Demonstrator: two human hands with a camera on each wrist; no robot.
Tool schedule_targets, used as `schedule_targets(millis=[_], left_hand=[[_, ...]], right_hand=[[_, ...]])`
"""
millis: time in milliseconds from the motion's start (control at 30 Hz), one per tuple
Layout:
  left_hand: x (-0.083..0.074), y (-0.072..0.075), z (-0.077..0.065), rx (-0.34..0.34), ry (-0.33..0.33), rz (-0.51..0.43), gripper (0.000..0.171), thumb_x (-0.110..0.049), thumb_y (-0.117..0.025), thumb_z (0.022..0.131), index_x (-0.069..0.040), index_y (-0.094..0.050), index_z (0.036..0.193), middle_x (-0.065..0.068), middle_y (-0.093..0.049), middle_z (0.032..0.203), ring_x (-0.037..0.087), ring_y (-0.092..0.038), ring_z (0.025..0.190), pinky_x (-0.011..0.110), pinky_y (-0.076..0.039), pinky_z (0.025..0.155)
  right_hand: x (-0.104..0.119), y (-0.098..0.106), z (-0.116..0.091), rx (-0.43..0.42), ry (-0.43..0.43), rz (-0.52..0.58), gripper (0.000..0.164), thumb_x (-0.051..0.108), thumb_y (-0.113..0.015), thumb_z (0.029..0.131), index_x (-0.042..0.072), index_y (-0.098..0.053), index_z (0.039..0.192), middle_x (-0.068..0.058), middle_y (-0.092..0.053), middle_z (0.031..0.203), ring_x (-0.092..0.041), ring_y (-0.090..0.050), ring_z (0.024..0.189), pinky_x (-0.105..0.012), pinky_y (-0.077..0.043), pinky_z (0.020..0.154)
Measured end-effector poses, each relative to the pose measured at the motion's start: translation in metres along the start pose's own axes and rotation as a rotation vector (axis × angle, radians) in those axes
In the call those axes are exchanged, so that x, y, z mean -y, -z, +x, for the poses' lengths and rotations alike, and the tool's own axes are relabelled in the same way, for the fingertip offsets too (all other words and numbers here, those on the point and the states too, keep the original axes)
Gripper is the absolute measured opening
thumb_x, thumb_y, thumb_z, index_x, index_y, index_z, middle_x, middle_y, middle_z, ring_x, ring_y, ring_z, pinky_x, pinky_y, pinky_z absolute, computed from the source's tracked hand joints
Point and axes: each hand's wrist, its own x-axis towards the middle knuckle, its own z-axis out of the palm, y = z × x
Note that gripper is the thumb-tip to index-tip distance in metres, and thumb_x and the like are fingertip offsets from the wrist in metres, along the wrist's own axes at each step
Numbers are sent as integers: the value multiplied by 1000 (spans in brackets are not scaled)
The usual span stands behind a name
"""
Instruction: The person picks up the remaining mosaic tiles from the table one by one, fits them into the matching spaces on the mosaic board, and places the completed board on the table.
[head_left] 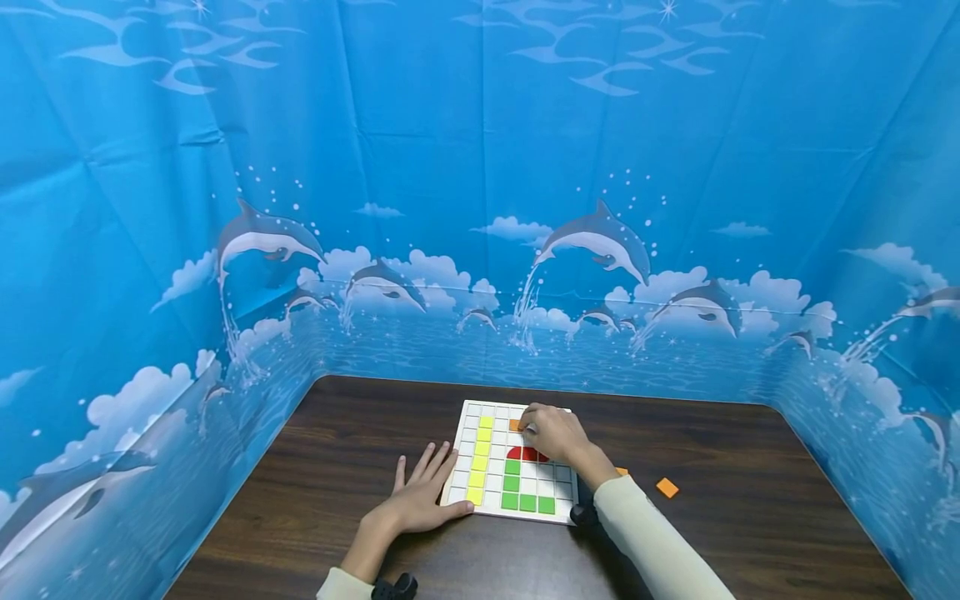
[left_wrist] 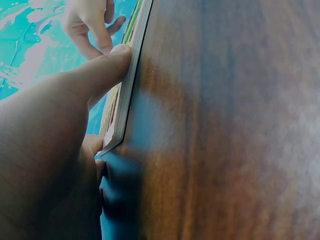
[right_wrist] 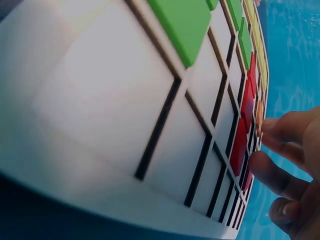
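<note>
A white gridded board (head_left: 491,492) lies on the table, bearing a column of yellow square tiles (head_left: 478,462), an L of green square tiles (head_left: 528,503) and a row of red tiles (head_left: 529,454) with a rounded left end. My left hand (head_left: 422,497) is spread at the board's left side; its thumb (left_wrist: 117,59) rests on the near edge. Over the far part of the board, my right hand (head_left: 557,432) has its fingertips at an orange tile (head_left: 515,425) lying in the grid. In the right wrist view, finger and thumb stand apart, with nothing visible between them.
A loose orange square tile (head_left: 667,487) lies on the dark wooden table (head_left: 337,450) right of the board. Another orange piece (head_left: 622,472) is partly hidden behind my right forearm. A blue dolphin-print curtain (head_left: 420,167) surrounds the table's back and sides.
</note>
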Motion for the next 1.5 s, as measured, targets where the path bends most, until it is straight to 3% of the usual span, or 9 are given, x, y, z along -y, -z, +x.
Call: schedule_targets(millis=[133,300,467,633,1000,1233,1333,1500], left_hand=[[-1,2,0,5,-1,9,103,-73,-61,96,-14,-24,172,10,-15,181,38,-6,168,76,8,126],[0,1,0,2,-4,-3,104,-75,-61,95,-15,-23,172,10,-15,181,38,-5,168,76,9,126],[4,-3,1,-16,-23,-52,108,-79,-59,93,-17,-22,172,10,-13,181,39,-2,168,77,13,124],[8,-8,3,-34,-39,-34,106,-80,-57,94,-18,-21,173,9,-12,181,38,0,168,79,13,122],[-2,0,0,3,8,2,105,-75,-61,95,-15,-23,172,8,-15,181,37,-5,168,76,9,126],[13,-12,7,-18,-8,-10,109,-83,-55,92,-21,-19,173,6,-11,182,36,-1,168,75,13,125],[17,-16,10,-29,-15,0,108,-85,-53,92,-23,-17,173,3,-10,182,34,0,169,75,14,125],[8,-6,4,-26,-32,-38,106,-76,-60,94,-16,-22,172,9,-14,181,38,-2,168,79,14,122]], right_hand=[[-2,3,-4,-48,-6,7,12,20,-75,101,20,-85,107,0,-75,125,-18,-72,89,-31,-52,62],[-6,7,-10,-87,-47,33,11,20,-76,100,20,-84,108,1,-75,115,-8,-53,65,-26,-37,52],[-11,12,-21,-128,-60,38,10,17,-76,99,20,-84,104,4,-74,100,-7,-48,63,-25,-36,51],[-17,15,-32,-156,-100,54,9,16,-77,98,20,-84,102,5,-74,96,-8,-49,63,-26,-36,52],[-35,26,-61,-173,-175,73,8,15,-78,97,21,-83,98,5,-76,100,-7,-51,67,-28,-41,58],[-47,31,-81,-212,-181,72,6,17,-79,97,19,-84,101,4,-77,102,-5,-52,66,-28,-42,58],[-51,35,-89,-208,-198,91,7,17,-78,98,18,-84,103,3,-77,103,-3,-53,58,-27,-43,55],[-58,41,-102,-206,-219,91,9,17,-78,98,18,-84,105,2,-78,105,-4,-57,64,-27,-45,58]])
